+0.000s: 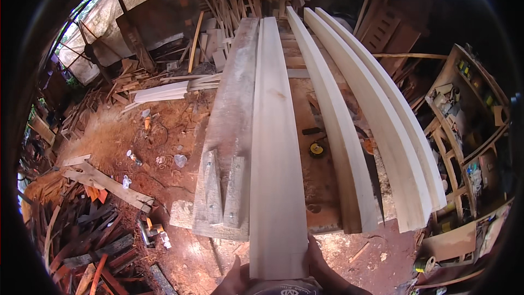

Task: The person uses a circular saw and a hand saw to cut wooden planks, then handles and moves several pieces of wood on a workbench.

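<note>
A long, pale planed board (277,147) runs away from me down the middle, its near end at my body. My right hand (318,267) grips the right side of that end. My left hand (233,276) is at its left side with the thumb raised; its other fingers are hidden. Left of the board lies a weathered plank (228,87) with short blocks (233,188) fixed near its end. Three long pale timbers (346,172) stand on edge to the right, on a wooden bench (303,79). A yellow tape measure (316,149) lies between them and the board.
Scrap wood (93,246) is piled at lower left, near loose offcuts (109,183) and small litter on the reddish floor (158,164). More boards (218,38) lean at the back. A cluttered wooden shelf unit (456,114) stands at right. A pale tarp (103,27) hangs at upper left.
</note>
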Tool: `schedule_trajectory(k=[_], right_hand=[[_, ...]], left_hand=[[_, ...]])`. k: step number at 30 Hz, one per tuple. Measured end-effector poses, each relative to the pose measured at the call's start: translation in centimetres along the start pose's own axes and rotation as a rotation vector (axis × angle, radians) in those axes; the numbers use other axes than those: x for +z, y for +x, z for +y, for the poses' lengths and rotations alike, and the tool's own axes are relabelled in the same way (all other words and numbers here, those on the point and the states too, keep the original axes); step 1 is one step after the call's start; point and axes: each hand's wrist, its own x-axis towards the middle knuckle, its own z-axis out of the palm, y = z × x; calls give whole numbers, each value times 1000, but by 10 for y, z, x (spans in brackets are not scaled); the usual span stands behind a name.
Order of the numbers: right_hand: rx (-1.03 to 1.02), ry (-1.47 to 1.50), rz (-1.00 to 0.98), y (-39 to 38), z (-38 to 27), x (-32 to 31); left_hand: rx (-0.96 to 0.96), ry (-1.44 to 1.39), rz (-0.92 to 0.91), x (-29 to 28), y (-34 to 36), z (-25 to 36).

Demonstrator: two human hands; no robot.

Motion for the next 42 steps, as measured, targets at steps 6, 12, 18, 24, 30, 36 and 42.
schedule_trajectory(k=[6, 12, 18, 24, 30, 36, 42], right_hand=[[-1, 85, 74, -25, -57, -33], [-104, -888, 221, 24, -19, -99], [35, -809, 246, 4, -28, -87], [248, -129, 178, 16, 21, -128], [165, 56, 46, 25, 32, -141], [-101, -477, 74, -14, 5, -154], [2, 54, 246, -45, 37, -279]], left_hand=[[-25, 11, -144, 16, 65, -38], [35, 1023, -309, -107, 170, -60], [394, 1226, -223, -170, 239, -102], [327, 1275, -51, -105, 238, -65], [132, 1211, -31, -27, 185, -31], [111, 830, 145, 41, 127, -17], [223, 994, 179, 7, 174, -57]])
